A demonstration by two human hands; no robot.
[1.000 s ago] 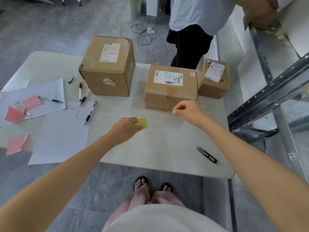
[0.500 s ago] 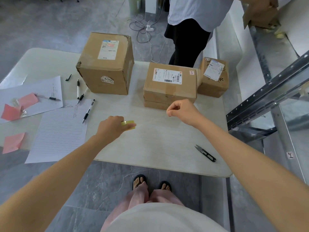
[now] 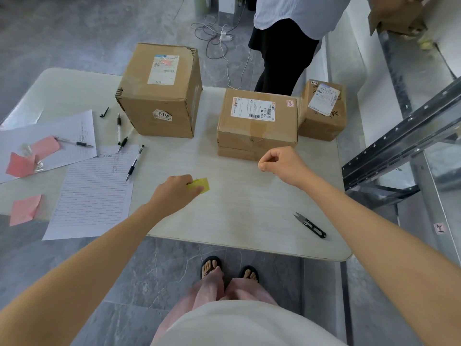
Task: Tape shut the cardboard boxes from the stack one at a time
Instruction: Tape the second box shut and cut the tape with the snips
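Cardboard boxes (image 3: pixel 257 138) stand along the far side of the table (image 3: pixel 249 221), and we face them with both hands raised. Nearest us, black snips (image 3: pixel 310 225) lie by the right edge, probably kept handy for cutting tape. Over the table's middle, our left hand (image 3: pixel 174 193) grips a small yellow object (image 3: pixel 200 186), possibly the tape. Farther right, our right hand (image 3: pixel 282 163) curls into a pinch just before the middle box; we cannot tell whether it holds anything. That box rests on a thinner one. A tall box (image 3: pixel 159 96) stands far left, and a small box (image 3: pixel 323 113) far right.
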